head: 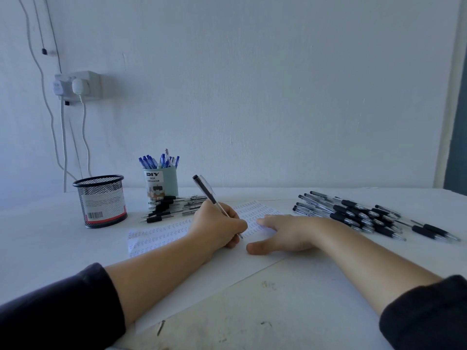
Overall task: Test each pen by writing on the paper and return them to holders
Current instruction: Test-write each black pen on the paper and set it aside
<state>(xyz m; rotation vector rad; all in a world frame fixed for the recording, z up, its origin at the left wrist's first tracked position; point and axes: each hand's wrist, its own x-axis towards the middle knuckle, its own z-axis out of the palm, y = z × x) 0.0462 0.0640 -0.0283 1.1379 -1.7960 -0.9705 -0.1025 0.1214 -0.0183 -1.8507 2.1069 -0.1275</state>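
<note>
Left hand (217, 227) grips a black pen (214, 202), tip down on the paper (156, 238). Right hand (285, 233) lies flat on the sheet, fingers spread. Mesh cup (101, 200) contents cannot be told. Teal holder (161, 181) holds blue pens (159, 160). Black pens lie beside it (174, 207); a larger pile (366, 214) lies right on the table (303, 299).

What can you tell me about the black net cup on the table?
The black mesh cup is a round wire-net pen holder, looking like metal, with a solid black rim and base. A white label with a barcode and a red strip wraps its lower front. It stands upright at the left of the white table, apart from the blue-green holder and the pens. No pens stick out of it, and nothing touches it but the table.
</note>
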